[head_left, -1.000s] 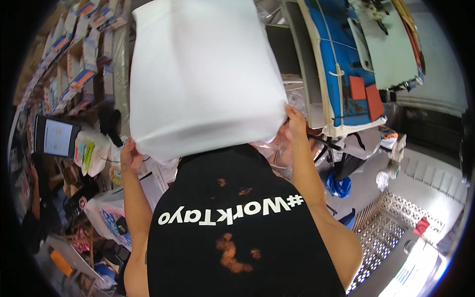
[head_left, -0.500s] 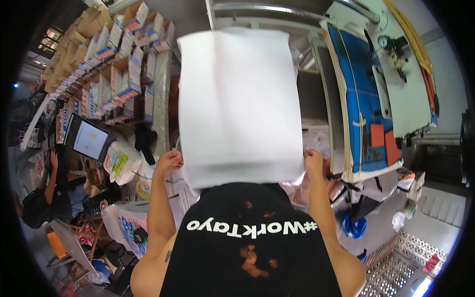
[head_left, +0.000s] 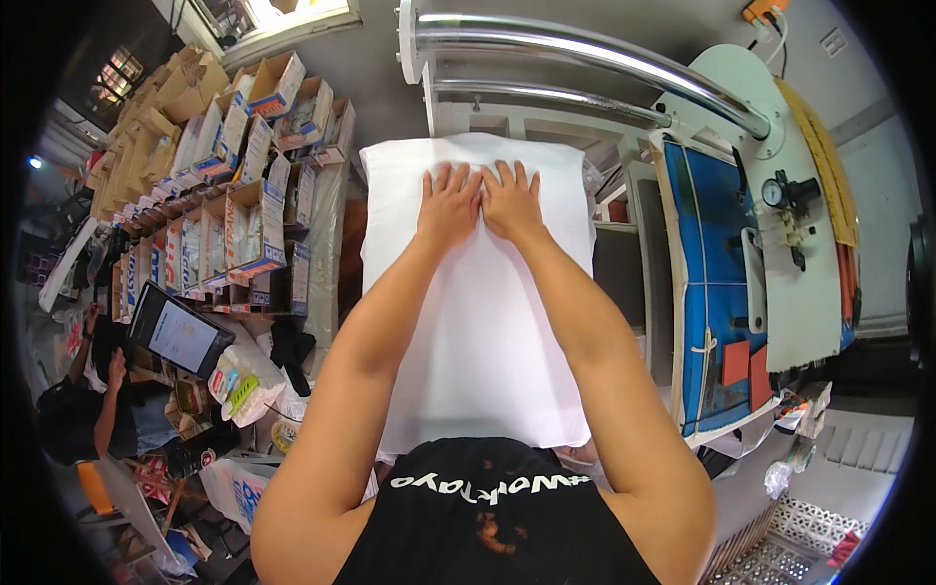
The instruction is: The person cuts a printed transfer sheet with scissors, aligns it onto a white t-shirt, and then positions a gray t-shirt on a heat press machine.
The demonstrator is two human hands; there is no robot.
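A smooth white cloth [head_left: 478,341] covers a flat, roughly rectangular bed in front of me and hangs down a little at its near edge. My left hand [head_left: 450,203] lies flat on the cloth near its far end, fingers spread and pointing away from me. Right beside it, my right hand [head_left: 512,200] is pressed flat in the same way. The two hands nearly touch at the cloth's middle, and neither holds anything. What lies beneath the cloth is hidden.
Metal rails [head_left: 575,39] cross behind the bed. A press-like machine with a blue pad [head_left: 721,283] and a pressure gauge [head_left: 773,191] stands at right. Shelved cardboard boxes [head_left: 255,229] and a laptop [head_left: 180,330] are at left. Another person's arm [head_left: 109,400] shows at far left.
Both hands have left the cloth's near side edges and moved forward onto its far part, opening flat. The cloth now sits lower in the view, and the rails behind show more.
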